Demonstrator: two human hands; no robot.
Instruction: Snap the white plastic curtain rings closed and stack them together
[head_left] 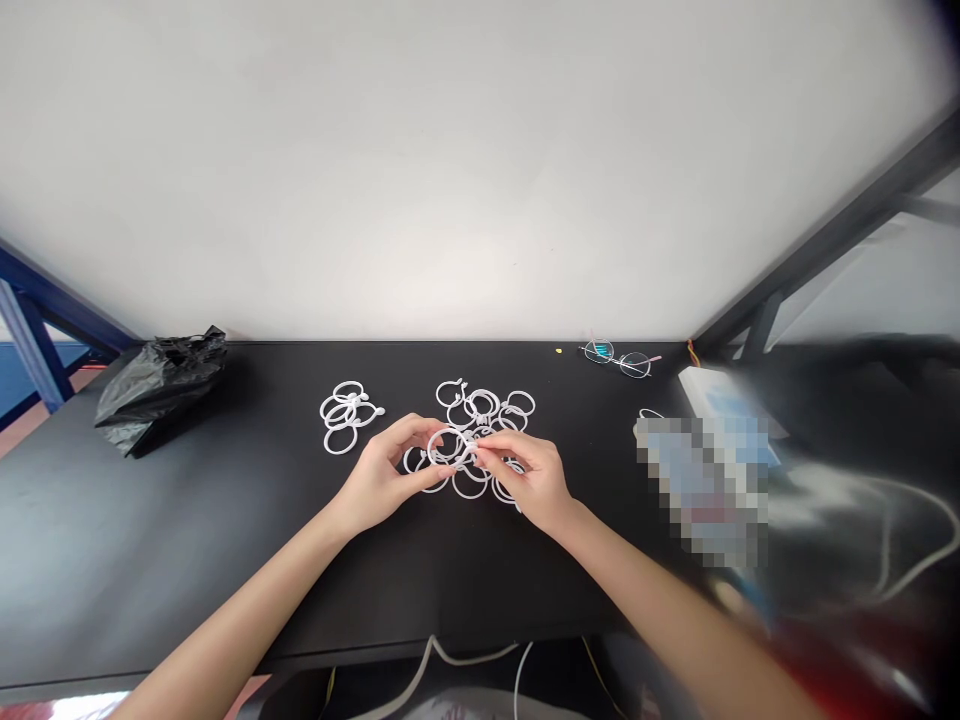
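Note:
My left hand (382,478) and my right hand (532,478) meet over the middle of a black table (225,540). Both pinch one white plastic ring (448,445) between thumb and fingers, the left at its left side, the right at its clasp end. Under and behind the hands lies a loose pile of white rings (487,412). A smaller cluster of linked white rings (346,415) lies apart to the left of my left hand.
A crumpled black plastic bag (161,385) sits at the far left of the table. A pair of glasses (621,360) lies at the back right. A blurred-out object (705,485) and white cables (900,540) occupy the right side. A white wall stands behind.

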